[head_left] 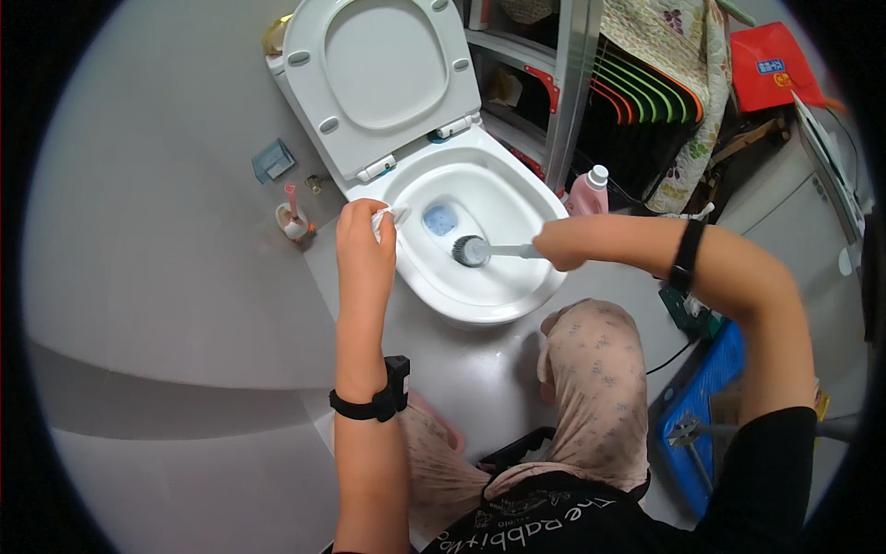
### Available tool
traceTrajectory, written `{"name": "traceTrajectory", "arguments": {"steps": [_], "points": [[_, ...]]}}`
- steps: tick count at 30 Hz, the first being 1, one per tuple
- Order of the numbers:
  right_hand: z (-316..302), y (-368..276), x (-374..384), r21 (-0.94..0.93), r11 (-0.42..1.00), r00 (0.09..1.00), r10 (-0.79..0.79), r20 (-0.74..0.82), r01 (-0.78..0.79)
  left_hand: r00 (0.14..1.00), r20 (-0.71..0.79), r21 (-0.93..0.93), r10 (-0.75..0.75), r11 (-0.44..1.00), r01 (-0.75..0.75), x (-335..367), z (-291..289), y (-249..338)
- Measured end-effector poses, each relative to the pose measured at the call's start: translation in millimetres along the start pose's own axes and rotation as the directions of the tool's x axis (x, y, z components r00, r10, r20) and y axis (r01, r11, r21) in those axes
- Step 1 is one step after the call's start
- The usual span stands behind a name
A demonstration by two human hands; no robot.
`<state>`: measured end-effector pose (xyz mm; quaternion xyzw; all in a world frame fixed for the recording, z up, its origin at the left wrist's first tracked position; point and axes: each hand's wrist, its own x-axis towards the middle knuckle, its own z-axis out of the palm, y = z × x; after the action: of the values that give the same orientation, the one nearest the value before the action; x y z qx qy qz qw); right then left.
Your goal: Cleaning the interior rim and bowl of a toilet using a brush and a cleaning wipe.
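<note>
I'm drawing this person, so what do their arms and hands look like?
The left hand and right hand wear no gloves. A black strap with a boxy black gadget goes round the left forearm. Another black band circles the right forearm. A short black sleeve covers the upper right arm.

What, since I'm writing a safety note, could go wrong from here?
The toilet brush, held in the right hand, might flick water over the rim if jerked. The left hand pinches what looks like a white tissue near the rim; it could drop in. The pink bottle appears close to the right forearm and could perhaps get knocked.
</note>
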<state>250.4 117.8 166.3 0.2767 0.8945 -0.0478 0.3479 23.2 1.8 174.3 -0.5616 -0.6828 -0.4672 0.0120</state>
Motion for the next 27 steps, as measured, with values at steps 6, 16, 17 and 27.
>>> {"name": "traceTrajectory", "arguments": {"steps": [6,16,17,27], "points": [[15,-13,63,0.146,0.988,0.982,-0.031,-0.187,0.059,0.999,0.022,0.013,0.033,0.999,-0.033,-1,9,6],[13,-22,-23,0.086,0.996,0.999,-0.036,-0.032,0.038,1.000,-0.020,-0.004,0.015,1.000,-0.015,5,3,6],[22,-19,-37,0.097,0.995,0.999,-0.015,-0.047,0.019,1.000,-0.014,-0.006,0.015,1.000,-0.015,5,3,10],[48,-48,-129,0.204,0.970,0.916,-0.037,-0.400,0.129,0.999,-0.029,0.002,0.016,1.000,-0.016,3,6,2]]}}
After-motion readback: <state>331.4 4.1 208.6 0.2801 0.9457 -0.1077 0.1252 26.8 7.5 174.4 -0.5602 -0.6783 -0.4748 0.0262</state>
